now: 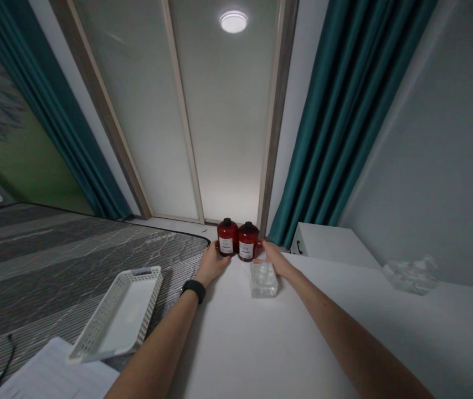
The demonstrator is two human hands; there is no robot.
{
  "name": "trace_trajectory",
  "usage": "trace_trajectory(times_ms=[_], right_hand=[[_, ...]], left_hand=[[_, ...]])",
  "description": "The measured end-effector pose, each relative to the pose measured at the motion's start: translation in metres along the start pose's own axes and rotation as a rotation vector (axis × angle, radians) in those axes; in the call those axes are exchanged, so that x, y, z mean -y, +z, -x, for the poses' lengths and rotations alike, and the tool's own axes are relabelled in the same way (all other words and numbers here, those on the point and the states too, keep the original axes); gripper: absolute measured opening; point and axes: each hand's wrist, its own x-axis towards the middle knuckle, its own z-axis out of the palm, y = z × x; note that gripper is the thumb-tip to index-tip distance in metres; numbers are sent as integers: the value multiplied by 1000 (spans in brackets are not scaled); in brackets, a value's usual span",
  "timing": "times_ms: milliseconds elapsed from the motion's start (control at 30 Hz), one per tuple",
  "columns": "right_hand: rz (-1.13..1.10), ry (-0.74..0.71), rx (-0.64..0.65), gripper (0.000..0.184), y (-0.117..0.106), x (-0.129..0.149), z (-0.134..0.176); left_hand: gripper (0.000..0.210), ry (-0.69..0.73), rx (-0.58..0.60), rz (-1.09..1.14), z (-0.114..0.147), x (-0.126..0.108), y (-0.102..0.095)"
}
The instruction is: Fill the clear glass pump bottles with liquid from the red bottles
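Two dark red bottles with black caps and white labels stand side by side at the far end of the white table. My left hand (212, 264), wearing a black watch (194, 289) at the wrist, closes around the side of the left red bottle (227, 237). At the side handle of the right red bottle (247, 241), my right hand (273, 257) is closed, its fingers partly hidden. Just in front of the right bottle, and near my right wrist, sits a clear square container (263, 281); what it holds is too faint to tell.
Left of the white table (261, 343) lies a grey patterned surface bearing a white perforated basket (126, 310) and paper sheets (60, 374). A crumpled clear plastic bag (411, 274) rests at the right. A white cabinet (336, 244) and teal curtain (328, 138) stand beyond.
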Motion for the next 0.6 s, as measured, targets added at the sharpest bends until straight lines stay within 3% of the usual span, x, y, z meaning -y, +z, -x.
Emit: trace_trajectory(times_ms=[333,600], right_hand=[[-37,19,16,68,5,-2,-5],[-58,19,42,66,7,-4,-8]], left_hand=[[38,10,-35,-67,-2,6,2],[42,2,-35,-30,-2,2,1]])
